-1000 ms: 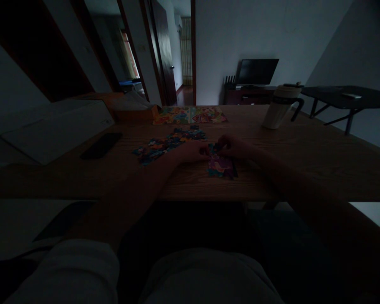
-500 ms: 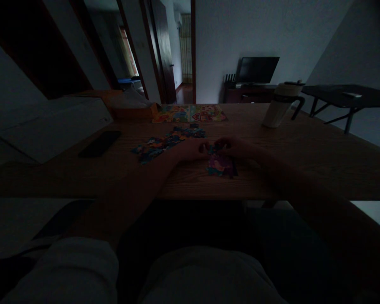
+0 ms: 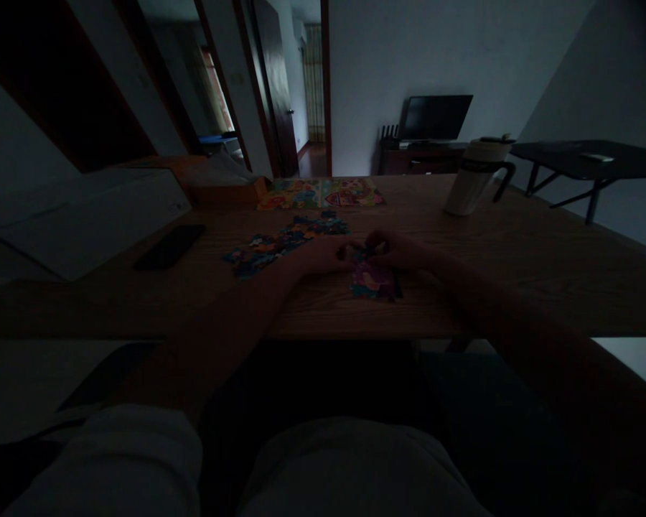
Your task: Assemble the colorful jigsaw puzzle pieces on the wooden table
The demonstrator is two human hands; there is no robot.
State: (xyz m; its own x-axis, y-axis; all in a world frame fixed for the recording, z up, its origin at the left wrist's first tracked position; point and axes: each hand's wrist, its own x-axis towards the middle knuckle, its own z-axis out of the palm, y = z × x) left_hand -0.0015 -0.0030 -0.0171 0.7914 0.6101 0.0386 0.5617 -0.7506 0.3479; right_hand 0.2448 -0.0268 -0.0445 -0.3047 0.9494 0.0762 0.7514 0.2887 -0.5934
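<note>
A partly joined jigsaw puzzle point(image 3: 374, 281), purple and teal, lies flat near the table's front edge. At its far left corner my left hand point(image 3: 328, 255) is closed, thumb and finger pinched at the puzzle's edge. My right hand point(image 3: 395, 251) curls over the far edge from the right, its fingertips pinching a small dark teal puzzle piece point(image 3: 362, 253) between the two hands. Dim light hides the exact fingertip contact. Left of my hands spreads a heap of loose puzzle pieces point(image 3: 269, 248) in blue, orange and dark tones.
A colourful printed sheet point(image 3: 323, 194) lies at the table's far side, beside an orange box point(image 3: 226, 192). A black phone point(image 3: 171, 246) and a white box point(image 3: 97, 215) are on the left. At the back right stands a pale handled mug point(image 3: 471, 183) with a lid.
The view has shifted very slightly. Both hands stay at the puzzle's far edge; the right fingers have lifted a little.
</note>
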